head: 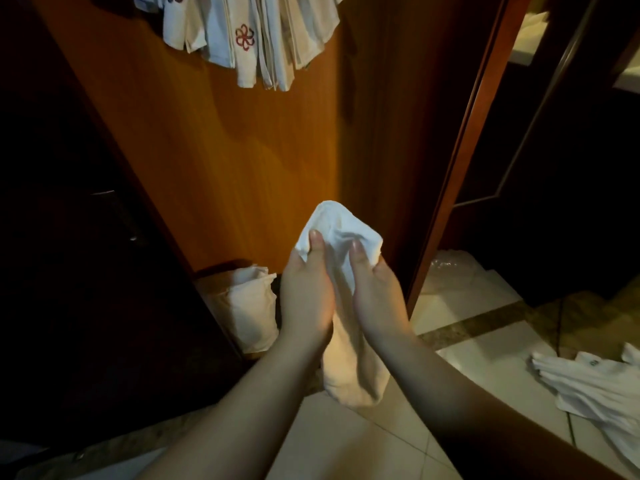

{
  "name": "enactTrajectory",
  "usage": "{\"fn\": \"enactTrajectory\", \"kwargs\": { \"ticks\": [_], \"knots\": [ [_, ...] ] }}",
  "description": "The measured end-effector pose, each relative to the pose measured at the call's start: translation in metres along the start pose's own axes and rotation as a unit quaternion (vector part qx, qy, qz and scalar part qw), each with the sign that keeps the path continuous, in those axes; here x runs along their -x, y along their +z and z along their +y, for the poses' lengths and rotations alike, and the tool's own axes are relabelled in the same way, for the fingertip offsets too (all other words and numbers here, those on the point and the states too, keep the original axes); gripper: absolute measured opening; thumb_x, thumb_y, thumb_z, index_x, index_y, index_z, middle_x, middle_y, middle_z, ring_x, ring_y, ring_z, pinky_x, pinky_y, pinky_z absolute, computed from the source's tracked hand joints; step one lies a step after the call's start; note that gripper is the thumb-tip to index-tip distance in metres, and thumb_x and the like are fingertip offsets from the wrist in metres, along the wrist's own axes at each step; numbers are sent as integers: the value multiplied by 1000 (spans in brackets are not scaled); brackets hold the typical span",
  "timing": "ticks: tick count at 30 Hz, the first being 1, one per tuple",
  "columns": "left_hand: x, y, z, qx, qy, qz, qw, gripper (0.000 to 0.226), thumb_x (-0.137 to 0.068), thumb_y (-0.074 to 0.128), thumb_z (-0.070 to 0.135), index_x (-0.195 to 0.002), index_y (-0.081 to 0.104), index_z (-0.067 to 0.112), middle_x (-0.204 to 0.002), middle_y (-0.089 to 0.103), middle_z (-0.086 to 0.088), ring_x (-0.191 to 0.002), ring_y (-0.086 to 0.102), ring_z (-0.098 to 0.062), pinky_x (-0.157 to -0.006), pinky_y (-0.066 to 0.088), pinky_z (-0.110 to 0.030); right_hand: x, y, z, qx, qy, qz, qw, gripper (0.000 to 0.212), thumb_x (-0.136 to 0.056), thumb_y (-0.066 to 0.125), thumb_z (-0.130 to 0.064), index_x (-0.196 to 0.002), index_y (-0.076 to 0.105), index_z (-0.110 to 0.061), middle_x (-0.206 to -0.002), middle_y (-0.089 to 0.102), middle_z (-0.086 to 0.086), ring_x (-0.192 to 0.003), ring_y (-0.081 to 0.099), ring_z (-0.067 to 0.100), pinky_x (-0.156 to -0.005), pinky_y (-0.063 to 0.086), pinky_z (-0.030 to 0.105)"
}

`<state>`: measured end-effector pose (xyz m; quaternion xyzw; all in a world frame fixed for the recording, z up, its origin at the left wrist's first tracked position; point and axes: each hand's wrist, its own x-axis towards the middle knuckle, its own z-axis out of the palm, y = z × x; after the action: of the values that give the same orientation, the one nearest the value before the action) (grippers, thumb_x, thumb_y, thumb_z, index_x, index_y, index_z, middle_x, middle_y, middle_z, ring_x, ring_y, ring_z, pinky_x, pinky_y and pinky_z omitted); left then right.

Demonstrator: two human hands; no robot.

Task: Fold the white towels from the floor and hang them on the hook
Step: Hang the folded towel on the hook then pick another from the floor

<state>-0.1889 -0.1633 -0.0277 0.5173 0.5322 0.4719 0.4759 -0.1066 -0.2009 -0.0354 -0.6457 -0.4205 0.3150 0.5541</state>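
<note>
I hold one white towel [341, 233] upright in front of the wooden door, bunched and hanging down between my forearms. My left hand [304, 292] grips its left side with the thumb on top. Close beside it, my right hand [375, 292] pinches the right side. Several white towels [252, 36], one with a red flower mark, hang high on the door; the hook itself is hidden behind them. More white towels [595, 386] lie in a loose heap on the tiled floor at the right.
An orange wooden door [214, 150] fills the middle. A bag or bin with white cloth [249, 306] stands at its foot on the left. A dark cabinet [69, 237] lies left, an open doorway right. Pale floor tiles [478, 344] spread below.
</note>
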Motion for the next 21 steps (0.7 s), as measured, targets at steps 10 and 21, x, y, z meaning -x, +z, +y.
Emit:
{"fn": "enactTrajectory", "kwargs": {
  "ticks": [10, 21],
  "knots": [
    [-26, -30, 15, 160, 29, -26, 986, 26, -89, 58, 46, -74, 77, 37, -74, 75, 7, -70, 72, -7, -65, 54, -24, -43, -49, 3, 22, 18, 65, 997, 62, -88, 39, -78, -106, 70, -28, -93, 74, 1, -83, 71, 12, -76, 58, 36],
    [-48, -73, 46, 133, 54, -241, 960, 35, -77, 76, 59, -90, 80, 27, -94, 78, -7, -89, 75, -21, -70, 59, -30, -54, -81, -4, -267, 6, -185, 946, 59, -78, 74, -66, -117, 75, -23, -123, 72, 10, -119, 66, 29, -97, 54, 43]
  ]
}}
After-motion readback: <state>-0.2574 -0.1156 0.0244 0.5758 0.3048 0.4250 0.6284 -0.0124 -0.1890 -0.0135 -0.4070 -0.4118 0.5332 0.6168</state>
